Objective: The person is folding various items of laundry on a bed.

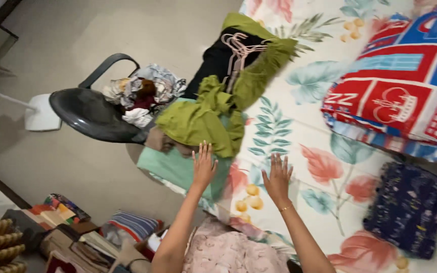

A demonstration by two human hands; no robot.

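Two hands lie flat on the bed, fingers spread, gripping nothing — the left hand (204, 166) on a mint cloth (170, 169), the right hand (277, 178) on the floral sheet (299, 146). At 12 o'clock from the left hand sits a green garment (203, 119), with pink hangers (238, 50) beyond; a grey chair (89, 114) stands at 10 o'clock.

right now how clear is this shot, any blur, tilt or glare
Head view: tilted, so the bed runs at a slant; soft all over, with the left hand, right hand and green cloth slightly smeared; light is even and dim, with no glare.
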